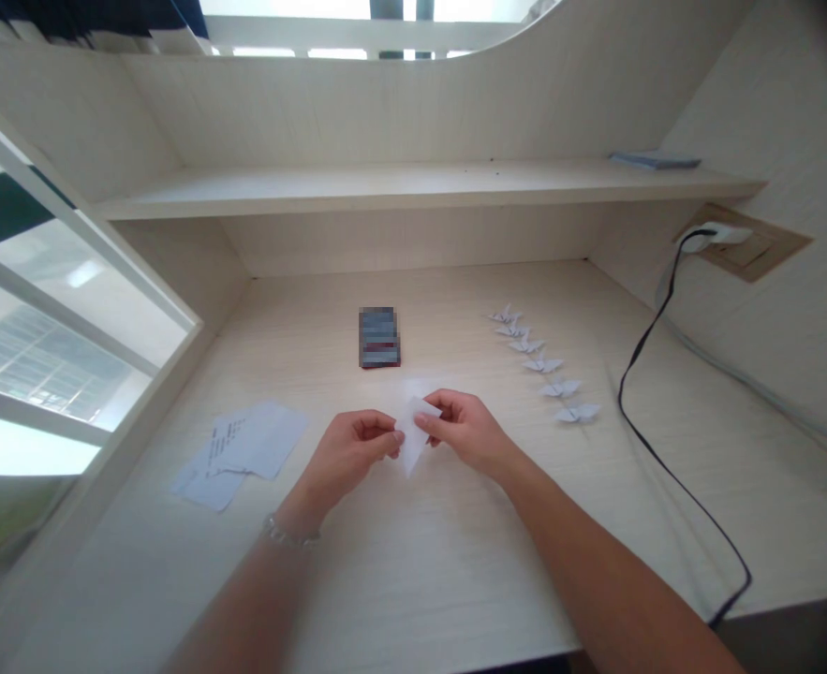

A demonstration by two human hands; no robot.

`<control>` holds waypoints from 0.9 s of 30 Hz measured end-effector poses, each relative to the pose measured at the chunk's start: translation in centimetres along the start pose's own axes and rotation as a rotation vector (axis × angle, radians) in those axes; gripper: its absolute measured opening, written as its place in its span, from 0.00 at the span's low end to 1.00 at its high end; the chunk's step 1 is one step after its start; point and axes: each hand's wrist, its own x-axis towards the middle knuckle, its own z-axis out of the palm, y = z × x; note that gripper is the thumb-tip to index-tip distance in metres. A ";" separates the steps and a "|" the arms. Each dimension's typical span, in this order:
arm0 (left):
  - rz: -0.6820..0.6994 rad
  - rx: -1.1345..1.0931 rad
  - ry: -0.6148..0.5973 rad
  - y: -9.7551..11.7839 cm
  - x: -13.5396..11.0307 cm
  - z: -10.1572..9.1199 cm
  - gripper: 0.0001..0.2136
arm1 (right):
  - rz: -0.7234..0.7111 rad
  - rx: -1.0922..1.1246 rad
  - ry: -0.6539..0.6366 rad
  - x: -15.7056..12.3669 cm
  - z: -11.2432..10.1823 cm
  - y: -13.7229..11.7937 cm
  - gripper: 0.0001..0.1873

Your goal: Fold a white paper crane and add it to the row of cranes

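A small folded piece of white paper (411, 447), pointed at its lower end, is held up over the middle of the desk. My left hand (357, 445) pinches its left edge between thumb and fingers. On the opposite side, my right hand (465, 426) grips the upper right edge, thumb in front. Several folded white paper cranes (543, 363) stand in a slanting row to the right of my hands. Loose white paper sheets (273, 440), one with writing on it, overlap on the desk to the left.
Behind my hands lies a dark rectangular object (379, 337), blurred out. A black cable (638, 421) runs from the wall socket (746, 243) down the desk's right side. A shelf (413, 187) spans the back, with a flat bluish item (656, 160) on it.
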 end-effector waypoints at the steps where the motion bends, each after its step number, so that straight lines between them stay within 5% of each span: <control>1: 0.001 0.011 -0.003 0.0 0.0 0.0 0.07 | 0.009 -0.022 -0.003 0.0 0.2 0.2 0.14; 17: 0.035 -0.188 0.051 -0.5 0.0 -0.3 0.07 | 0.064 0.120 -0.049 -0.3 0.6 0.3 0.14; 22: 0.071 -0.092 0.080 -0.2 -0.2 -0.4 0.05 | 0.090 0.174 -0.170 -0.5 0.2 -0.1 0.16; 27: 0.083 0.016 0.083 0.5 -0.4 -0.3 0.06 | 0.109 0.193 -0.057 -0.3 0.7 0.2 0.14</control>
